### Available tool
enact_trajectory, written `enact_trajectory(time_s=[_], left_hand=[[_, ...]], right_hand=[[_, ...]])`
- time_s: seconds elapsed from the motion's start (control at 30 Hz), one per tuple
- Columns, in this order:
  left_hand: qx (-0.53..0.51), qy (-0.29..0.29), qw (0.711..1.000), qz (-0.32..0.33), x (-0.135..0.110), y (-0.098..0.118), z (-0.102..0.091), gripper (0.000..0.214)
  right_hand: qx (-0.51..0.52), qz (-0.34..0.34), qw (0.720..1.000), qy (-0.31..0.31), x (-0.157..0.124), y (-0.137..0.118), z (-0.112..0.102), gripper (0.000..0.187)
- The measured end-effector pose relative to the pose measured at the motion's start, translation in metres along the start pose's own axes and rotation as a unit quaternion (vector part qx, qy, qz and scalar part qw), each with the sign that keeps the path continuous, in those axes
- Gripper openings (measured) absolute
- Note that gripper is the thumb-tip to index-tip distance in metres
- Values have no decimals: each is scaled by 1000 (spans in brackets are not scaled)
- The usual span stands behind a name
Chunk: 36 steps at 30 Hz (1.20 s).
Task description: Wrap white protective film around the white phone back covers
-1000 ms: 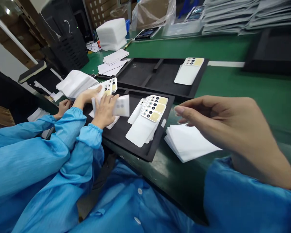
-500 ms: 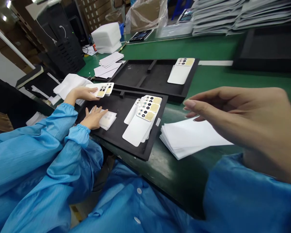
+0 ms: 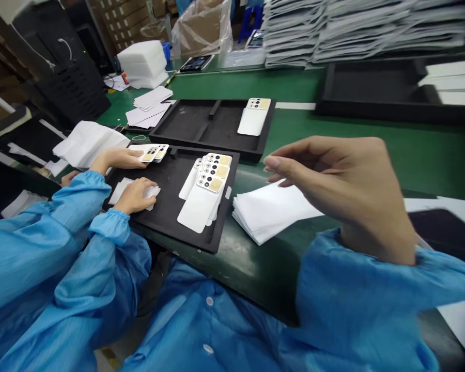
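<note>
My right hand hangs above a stack of white paper sheets, its thumb tip close against the curled fingertips. Nothing shows between them. My left hand is outside the picture. Left of the paper, a black tray holds a fanned pile of white phone-shaped cards printed with camera lenses and a yellowish patch. At that tray's left side, a co-worker's hand holds similar cards. The co-worker's other hand rests on small translucent sheets.
Behind lies a second black tray with white phone-shaped cards. A third black tray stands at the right. White foam sheets and stacked white sleeves line the green table's back. A dark flat object lies right of my wrist.
The view has swung right, so the trays and paper appear further left. My right hand keeps its pose above the paper. The co-worker's lower hand has gathered its fingers over the small sheets.
</note>
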<state>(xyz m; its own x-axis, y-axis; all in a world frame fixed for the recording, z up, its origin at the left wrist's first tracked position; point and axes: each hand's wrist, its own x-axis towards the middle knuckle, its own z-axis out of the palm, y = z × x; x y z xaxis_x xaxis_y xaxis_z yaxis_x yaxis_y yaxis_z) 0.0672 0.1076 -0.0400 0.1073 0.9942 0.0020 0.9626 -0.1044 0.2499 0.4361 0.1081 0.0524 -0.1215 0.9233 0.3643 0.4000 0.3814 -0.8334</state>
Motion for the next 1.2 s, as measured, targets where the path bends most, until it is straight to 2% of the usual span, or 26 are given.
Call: enact_trajectory(time_s=[0.07,0.13,0.23,0.3,0.37,0.43,0.57,0.67,0.73,0.9,1.07,1.2], left_hand=[[-52,33,998,2,-3,-1,-2,42],[-106,89,990,6,-7,8,-2,39],[-151,166,974,25,-13,39,-1,30],[-168,187,966,61,-15,66,3,24],[-187,179,960,111,-13,95,11,20],[-194,144,956,167,-6,125,22,17],[-100,73,958,258,9,177,44,19],[1,42,970,241,11,203,54,52],[38,17,973,226,7,213,58,69],[23,-3,975,221,-4,219,61,65],[-45,48,973,223,3,213,59,51],[-148,101,960,215,12,206,54,37]], right_hand=[[1,-3,1000,9,1,1,-3,21],[6,4,1000,27,2,4,-7,21],[3,31,998,54,3,17,-16,20],[-45,56,996,57,1,33,-24,20],[-130,80,987,53,-4,53,-32,18],[-209,111,970,55,-11,75,-39,18],[-271,201,939,70,-30,112,-45,22],[-224,245,942,55,-39,130,-45,26],[-156,262,951,52,-41,136,-44,22],[-43,274,954,119,-37,146,-40,13],[95,278,942,160,-33,147,-37,27],[179,271,935,140,-33,137,-44,33]])
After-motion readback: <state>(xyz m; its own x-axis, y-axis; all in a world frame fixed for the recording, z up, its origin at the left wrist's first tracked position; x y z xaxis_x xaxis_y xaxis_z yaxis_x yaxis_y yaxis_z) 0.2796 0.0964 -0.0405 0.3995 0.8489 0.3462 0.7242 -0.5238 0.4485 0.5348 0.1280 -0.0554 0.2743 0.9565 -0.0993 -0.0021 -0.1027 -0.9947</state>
